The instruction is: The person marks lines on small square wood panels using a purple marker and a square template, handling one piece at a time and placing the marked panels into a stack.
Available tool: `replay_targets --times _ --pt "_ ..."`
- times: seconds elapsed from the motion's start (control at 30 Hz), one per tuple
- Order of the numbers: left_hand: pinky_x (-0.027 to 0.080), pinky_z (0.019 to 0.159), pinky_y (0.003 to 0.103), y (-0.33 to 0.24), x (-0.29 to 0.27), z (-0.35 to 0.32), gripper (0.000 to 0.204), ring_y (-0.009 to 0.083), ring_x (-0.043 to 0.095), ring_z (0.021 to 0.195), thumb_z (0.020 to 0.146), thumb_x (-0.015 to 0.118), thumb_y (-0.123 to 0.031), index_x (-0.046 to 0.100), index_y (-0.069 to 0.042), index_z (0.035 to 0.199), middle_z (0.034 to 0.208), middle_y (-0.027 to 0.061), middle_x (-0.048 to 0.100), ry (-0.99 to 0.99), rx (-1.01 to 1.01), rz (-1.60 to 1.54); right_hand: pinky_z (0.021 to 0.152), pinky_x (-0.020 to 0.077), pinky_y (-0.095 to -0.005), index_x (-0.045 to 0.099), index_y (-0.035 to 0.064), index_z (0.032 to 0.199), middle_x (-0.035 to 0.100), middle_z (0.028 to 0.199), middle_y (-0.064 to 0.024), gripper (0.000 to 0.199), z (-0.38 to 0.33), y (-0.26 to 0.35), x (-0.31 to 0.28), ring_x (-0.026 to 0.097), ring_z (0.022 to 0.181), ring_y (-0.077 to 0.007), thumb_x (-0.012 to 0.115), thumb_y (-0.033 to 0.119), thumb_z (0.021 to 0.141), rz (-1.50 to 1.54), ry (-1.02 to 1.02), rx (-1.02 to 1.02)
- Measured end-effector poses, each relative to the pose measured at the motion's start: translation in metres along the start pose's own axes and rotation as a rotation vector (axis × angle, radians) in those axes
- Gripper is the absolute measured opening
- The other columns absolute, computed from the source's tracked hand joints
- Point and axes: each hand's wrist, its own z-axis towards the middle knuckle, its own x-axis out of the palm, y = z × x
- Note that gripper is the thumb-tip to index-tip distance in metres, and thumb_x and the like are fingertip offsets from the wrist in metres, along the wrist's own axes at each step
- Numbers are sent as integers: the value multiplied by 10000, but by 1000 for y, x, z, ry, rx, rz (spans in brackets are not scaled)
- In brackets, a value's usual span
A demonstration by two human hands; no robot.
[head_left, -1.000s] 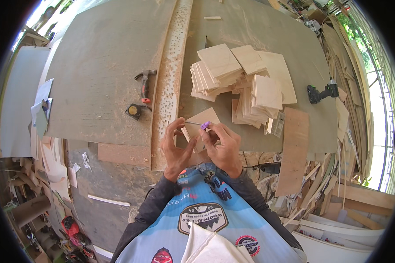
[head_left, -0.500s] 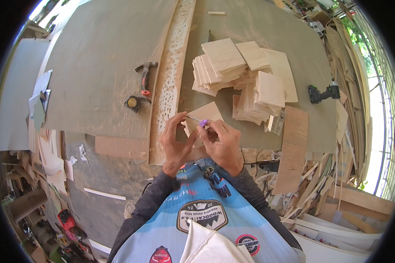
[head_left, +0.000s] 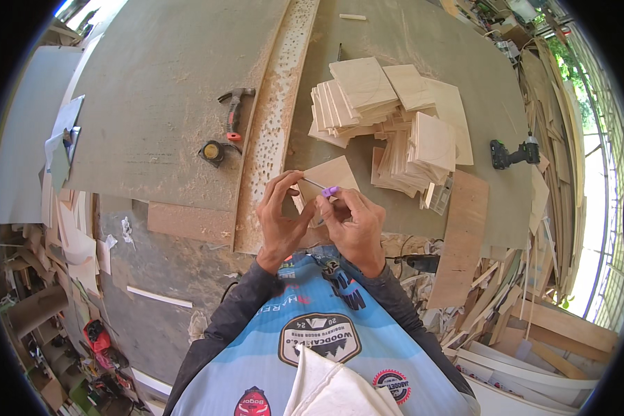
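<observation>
Purple piece point(head_left: 331, 191) sits near the centre of the frame, held up in front of the worktop point(head_left: 166, 118), with a slim rod point(head_left: 313, 183) running from it toward upper left. Right hand point(head_left: 357, 216): grip pinching the purple piece between thumb and forefinger. Left hand point(head_left: 279, 211): grip spread in a C, a fingertip at the rod's far end, thumb down close to the right hand's fingers; can't tell whether it presses on the rod. Can't tell either whether rod and purple piece are one tool or two parts. Square board point(head_left: 333, 172) just beyond, partly hidden by the hands.

Step in hand, as judged: two-handed adjusting or checking of the small part over the board. Next move likely calls for a firm right pinch and left fingertips kept in line with the rod; slip risk, since the part is small.

Board stacks point(head_left: 360, 83) upper centre to right of the frame. Hammer point(head_left: 234, 121) and tape measure point(head_left: 213, 152) left of centre, drill point(head_left: 514, 152) at right, all untouched.
</observation>
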Motion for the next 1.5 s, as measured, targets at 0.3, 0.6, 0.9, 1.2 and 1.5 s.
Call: replay_targets --times 0.3,0.6,0.9,1.2,1.5 --pt "627 882 365 1 1 0 566 276 724 1121 812 884 -17 700 -21 1347 1330 170 709 2 -3 1 635 573 -345 754 3 1048 761 861 -142 206 -1 0 2 769 703 -249 859 152 952 -7 1 -19" --pt "605 851 367 3 -1 -2 622 255 742 978 784 894 -20 685 -28 1370 1311 163 716 5 3 33 608 552 -358 741 16 1032 732 811 -120 189 3 -8 -1 732 663 -245 864 122 934 -59 22 -89" --pt "608 861 372 6 1 -4 668 245 759 979 771 896 -17 670 -37 1399 1305 165 720 -20 -9 37 564 523 -367 718 27 1041 664 799 -95 168 23 -26 -14 675 631 -241 834 79 931 -108 122 -217" --pt "624 902 394 4 1 -4 687 255 765 1018 779 890 -14 658 -38 1425 1324 173 708 -6 -39 18 626 518 -426 703 19 1058 654 846 -118 199 58 -40 -28 666 721 -318 833 57 912 -130 261 -311" --pt "608 917 363 2 1 -4 701 236 774 1042 765 905 -8 664 -13 1423 1281 152 732 -20 -53 18 656 543 -454 691 24 1051 684 897 -120 230 101 -49 -30 695 784 -349 850 81 894 -164 338 -471"
